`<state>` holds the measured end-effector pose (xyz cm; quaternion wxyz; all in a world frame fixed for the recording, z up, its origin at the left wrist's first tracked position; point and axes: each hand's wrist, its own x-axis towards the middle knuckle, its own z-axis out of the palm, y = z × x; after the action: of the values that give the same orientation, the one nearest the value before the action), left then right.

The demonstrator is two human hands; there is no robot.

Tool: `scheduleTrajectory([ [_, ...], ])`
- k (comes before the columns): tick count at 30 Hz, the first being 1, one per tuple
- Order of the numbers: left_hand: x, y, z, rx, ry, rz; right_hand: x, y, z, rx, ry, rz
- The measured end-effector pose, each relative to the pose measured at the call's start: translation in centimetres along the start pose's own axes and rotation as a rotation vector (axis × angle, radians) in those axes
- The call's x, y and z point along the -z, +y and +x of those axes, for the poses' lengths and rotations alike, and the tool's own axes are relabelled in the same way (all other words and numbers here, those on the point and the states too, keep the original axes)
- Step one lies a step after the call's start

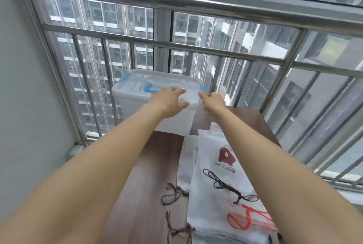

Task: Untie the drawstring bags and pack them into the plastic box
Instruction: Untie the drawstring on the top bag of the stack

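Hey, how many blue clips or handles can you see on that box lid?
3: a latch at the lid's far-left corner, a handle on top mid-lid, and a latch at the right end by the right hand. Hands may hide more.

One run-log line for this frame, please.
stage: opening box | left hand: on lid | right hand: at blue latch | drawstring bags: tied, on table

Drawstring bags cut off at six o'clock, box contents hidden behind frosted plastic — right fingers hidden past the lid corner, counter partly covered.
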<state>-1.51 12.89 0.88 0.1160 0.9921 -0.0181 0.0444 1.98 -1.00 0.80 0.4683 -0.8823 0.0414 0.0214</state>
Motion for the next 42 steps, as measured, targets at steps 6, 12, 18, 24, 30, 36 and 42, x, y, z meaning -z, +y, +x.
scheduleTrajectory([
  [6, -0.4, -0.7, 1.1, -0.024, -0.018, 0.081, -0.7, -0.5, 3.1, -0.014, -0.009, -0.079],
  [12, -0.3, -0.8, 1.1, -0.012, -0.018, 0.074, -0.7, -0.4, 4.2, 0.028, -0.034, -0.146],
  [18, 0.3, -2.8, 1.7, 0.036, 0.176, -0.135, -1.1, -0.6, 4.5, 0.086, 0.171, -0.244],
  [24, 2.0, -9.1, 3.4, 0.375, 0.205, -0.020, -3.1, -1.6, 4.7, 0.202, 0.000, -0.351],
  [30, 2.2, -12.0, 4.9, 0.506, 0.154, -0.097, -3.9, -0.6, 5.0, 0.186, 0.045, -0.291],
  [36, 2.3, -14.8, 5.1, 0.643, 0.138, -0.396, -4.3, -0.4, 5.2, 0.206, 0.065, -0.244],
  [42, 1.8, -14.6, 5.6, 0.682, 0.205, -0.525, -4.4, -0.2, 5.3, 0.225, 0.080, -0.256],
])
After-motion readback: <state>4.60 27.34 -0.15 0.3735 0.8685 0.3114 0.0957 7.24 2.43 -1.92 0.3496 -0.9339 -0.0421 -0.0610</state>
